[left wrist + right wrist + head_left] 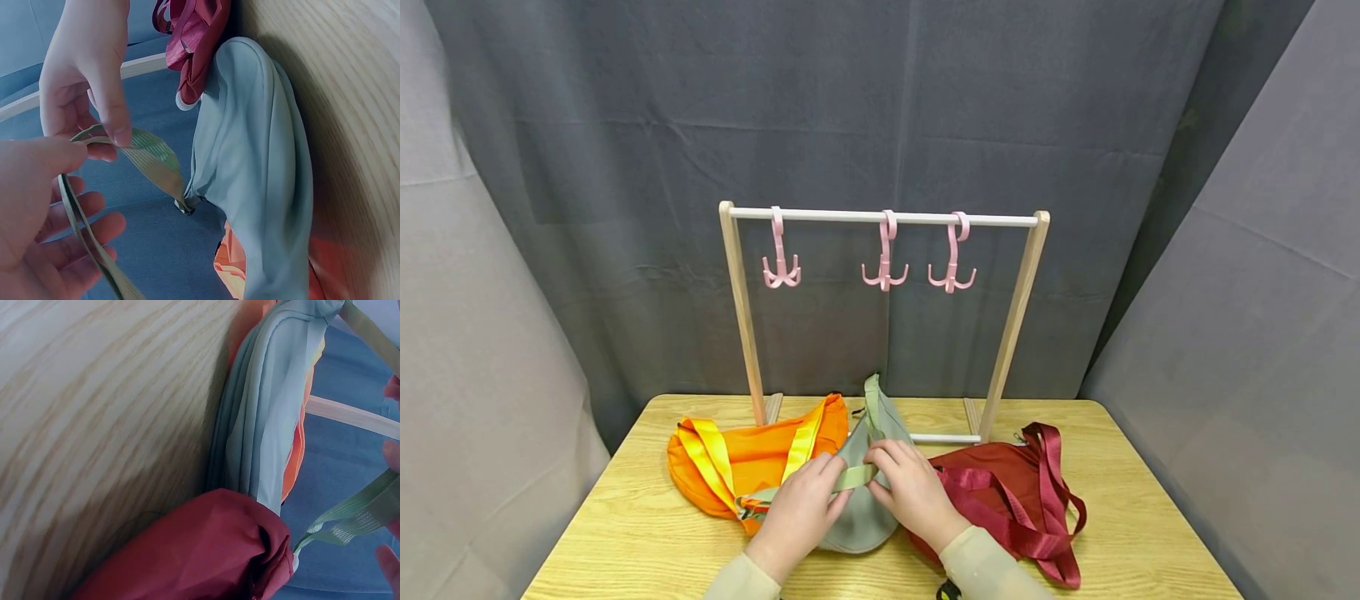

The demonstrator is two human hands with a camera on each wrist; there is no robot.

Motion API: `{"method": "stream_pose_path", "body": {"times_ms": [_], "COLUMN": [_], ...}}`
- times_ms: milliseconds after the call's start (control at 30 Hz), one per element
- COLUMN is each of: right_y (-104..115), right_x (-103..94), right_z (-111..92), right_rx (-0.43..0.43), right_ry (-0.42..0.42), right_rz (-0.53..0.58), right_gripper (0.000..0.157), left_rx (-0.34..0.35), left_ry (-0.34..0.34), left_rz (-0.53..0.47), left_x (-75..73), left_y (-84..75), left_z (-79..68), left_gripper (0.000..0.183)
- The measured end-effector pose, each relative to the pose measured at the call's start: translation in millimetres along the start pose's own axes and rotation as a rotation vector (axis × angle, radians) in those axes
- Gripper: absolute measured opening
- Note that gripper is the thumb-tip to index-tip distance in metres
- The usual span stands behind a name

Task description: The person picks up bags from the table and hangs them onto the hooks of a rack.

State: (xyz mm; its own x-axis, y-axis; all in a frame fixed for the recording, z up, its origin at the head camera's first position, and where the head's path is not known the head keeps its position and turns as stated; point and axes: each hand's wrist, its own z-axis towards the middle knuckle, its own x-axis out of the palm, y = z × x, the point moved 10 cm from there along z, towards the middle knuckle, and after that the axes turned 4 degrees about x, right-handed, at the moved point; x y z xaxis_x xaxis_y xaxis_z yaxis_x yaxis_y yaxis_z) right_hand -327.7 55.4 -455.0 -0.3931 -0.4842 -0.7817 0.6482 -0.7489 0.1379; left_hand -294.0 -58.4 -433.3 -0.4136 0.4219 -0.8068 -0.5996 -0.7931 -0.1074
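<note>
A grey-green bag [859, 527] sits at the front middle of the table, with a light green strap [854, 477] raised over it. My left hand [806, 505] pinches this strap between thumb and fingers, the other fingers loosely spread in the left wrist view. Close beside it, my right hand [913, 488] pinches the same strap, as the left wrist view shows with its thumb [111, 106] on the webbing. In the right wrist view the strap [356, 515] runs from the bag's end to my right fingers, which show only at the frame's edge.
An orange bag [760, 454] with yellow straps lies at left, partly behind the green one. A dark red bag [992, 471] lies at right. Behind stands a wooden rack [1018, 312] whose white bar [835, 216] carries pink hooks [885, 258]. Grey curtains enclose the table [617, 533].
</note>
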Motion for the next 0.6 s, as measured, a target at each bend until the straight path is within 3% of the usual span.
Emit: {"method": "stream_pose_path", "body": {"times_ms": [600], "right_y": [0.7], "right_x": [-14.5], "right_z": [8.3], "right_rx": [-0.027], "right_ry": [-0.046], "right_rz": [0.037], "right_gripper": [0.031], "left_rx": [0.018], "left_ry": [-0.051], "left_rz": [-0.031], "left_x": [-12.2], "left_y": [1.0], "left_z": [0.3], "left_gripper": [0.031]}}
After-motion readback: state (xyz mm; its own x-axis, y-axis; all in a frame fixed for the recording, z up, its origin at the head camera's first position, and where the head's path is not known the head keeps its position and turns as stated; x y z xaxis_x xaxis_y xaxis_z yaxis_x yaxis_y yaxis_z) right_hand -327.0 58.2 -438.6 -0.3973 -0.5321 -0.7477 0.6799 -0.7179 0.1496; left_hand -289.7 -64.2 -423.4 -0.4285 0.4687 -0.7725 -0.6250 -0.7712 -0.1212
